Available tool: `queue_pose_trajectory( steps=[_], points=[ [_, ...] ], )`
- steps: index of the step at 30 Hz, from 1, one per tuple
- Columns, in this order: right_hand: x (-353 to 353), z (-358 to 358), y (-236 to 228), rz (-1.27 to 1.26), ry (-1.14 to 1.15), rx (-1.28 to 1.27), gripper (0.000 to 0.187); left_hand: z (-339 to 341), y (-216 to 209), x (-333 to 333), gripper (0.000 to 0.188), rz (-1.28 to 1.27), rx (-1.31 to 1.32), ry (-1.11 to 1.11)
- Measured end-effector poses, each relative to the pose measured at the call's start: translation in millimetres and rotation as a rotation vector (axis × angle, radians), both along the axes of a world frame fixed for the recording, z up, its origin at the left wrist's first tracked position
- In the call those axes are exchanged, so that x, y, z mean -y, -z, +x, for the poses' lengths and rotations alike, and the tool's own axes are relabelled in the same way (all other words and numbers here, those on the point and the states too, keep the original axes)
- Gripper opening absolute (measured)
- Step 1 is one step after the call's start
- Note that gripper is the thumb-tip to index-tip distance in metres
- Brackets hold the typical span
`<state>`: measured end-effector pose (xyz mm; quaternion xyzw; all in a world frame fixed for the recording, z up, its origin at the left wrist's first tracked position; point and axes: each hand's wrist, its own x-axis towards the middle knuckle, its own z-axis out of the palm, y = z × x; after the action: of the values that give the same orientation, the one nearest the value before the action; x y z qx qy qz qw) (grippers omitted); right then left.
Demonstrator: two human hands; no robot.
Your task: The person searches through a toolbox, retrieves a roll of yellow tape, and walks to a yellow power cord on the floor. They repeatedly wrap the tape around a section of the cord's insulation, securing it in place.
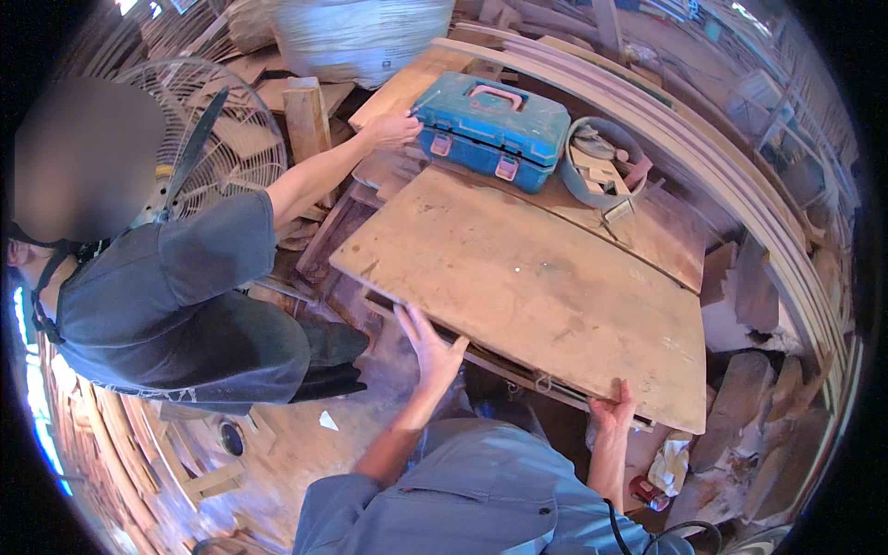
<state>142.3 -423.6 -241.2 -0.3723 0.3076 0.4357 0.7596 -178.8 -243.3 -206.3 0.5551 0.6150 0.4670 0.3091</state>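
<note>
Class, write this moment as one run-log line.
left hand: at near edge of flat tan wooden board; right hand: same edge, farther right; blue plastic toolbox: beyond board; co-worker's hand: at toolbox's left end

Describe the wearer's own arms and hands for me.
The left hand and right hand are ungloved, with forearms bare and no watch visible. The blue-grey shirt has short, loose sleeves. A thin black cable shows near the right arm.

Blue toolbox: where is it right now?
In the head view, the blue toolbox sits at upper centre, just beyond the tan wooden board, with the round tub close on its right and the co-worker's hand at its left end.
</note>
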Motion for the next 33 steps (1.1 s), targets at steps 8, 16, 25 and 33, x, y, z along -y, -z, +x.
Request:
queue_pose_trajectory(
  steps=[8,16,25,33],
  points=[
    [4,-36,61,-0.006,0.003,-0.102,0.039,-13,122,14,0.041,-0.825,1.093,-0.050],
    [23,-23,109,-0.048,-0.361,-0.116,0.053,-2,161,-2,0.039,-0.995,0.798,-0.148],
    [48,-17,105,-0.330,-0.876,0.060,0.074,-16,167,-4,0.042,-1.096,0.695,-0.028],
    [-1,10,63,-0.200,-1.194,0.166,0.049,-22,92,-60,0.045,-1.321,0.169,0.376]
  ],
)
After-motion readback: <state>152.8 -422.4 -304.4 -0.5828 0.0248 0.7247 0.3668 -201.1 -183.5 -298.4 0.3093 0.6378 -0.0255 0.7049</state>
